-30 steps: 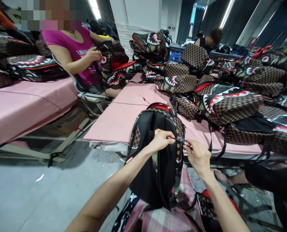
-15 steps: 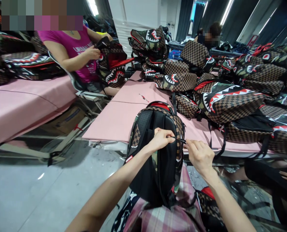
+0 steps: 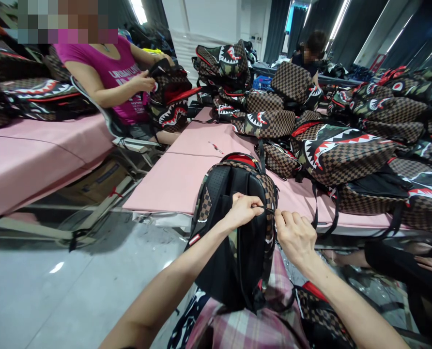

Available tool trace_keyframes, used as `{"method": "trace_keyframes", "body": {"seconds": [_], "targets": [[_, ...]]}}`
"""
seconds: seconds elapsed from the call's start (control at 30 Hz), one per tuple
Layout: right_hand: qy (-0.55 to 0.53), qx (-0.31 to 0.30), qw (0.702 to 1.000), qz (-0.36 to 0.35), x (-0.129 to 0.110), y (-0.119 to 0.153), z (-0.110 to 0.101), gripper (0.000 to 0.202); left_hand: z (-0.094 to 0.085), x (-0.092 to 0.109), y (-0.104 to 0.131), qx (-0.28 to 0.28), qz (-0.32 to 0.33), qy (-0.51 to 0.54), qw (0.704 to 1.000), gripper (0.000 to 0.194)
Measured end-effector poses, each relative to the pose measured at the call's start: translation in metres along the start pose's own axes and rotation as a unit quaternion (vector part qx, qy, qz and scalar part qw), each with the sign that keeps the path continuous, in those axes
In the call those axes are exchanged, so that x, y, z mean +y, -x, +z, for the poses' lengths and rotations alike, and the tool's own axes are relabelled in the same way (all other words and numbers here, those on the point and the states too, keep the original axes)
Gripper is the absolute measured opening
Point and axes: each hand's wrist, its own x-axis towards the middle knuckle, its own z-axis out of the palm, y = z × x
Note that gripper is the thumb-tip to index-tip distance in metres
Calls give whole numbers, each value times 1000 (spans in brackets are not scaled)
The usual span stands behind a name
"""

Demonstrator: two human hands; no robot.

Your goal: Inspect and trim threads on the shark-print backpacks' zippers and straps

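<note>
A backpack [image 3: 216,264] stands upright on my lap against the table edge, its black padded back and straps facing me, with brown checked sides and a red lining at the top. My left hand [image 3: 245,209] is closed in a pinch on a thin black strap [image 3: 267,209] at the backpack's right side. At the strap's other end, my right hand [image 3: 296,236] is closed on it too. The strap runs short and taut between the two hands. My fingertips cover its ends, so I cannot make out exactly what it joins.
A pink-topped table [image 3: 172,179] carries a pen [image 3: 215,147] and a heap of checked shark-mouth backpacks [image 3: 350,150] on the right. A co-worker in a magenta shirt [image 3: 117,80] handles another backpack [image 3: 172,104] at left. Another backpack [image 3: 319,310] lies low beside my right leg.
My right hand has shifted slightly left, closer to my left hand, and the strap showing between them is shorter. My left hand and the backpack stay in place.
</note>
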Motion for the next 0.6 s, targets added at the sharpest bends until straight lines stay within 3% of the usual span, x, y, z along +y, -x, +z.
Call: {"method": "trace_keyframes", "body": {"seconds": [0.1,0.17,0.3,0.6], "targets": [[-30,-10,999,3,2,1,5,23,0,-1,0,4,2,0,1000,13],[-112,-26,992,43,8,5,12,20,0,-1,0,-1,0,1,1000,12],[-290,-33,945,150,19,14,22,20,-3,1,1,-9,-1,11,1000,11],[-139,29,988,65,10,19,17,17,-3,4,2,-6,-9,15,1000,12]]}}
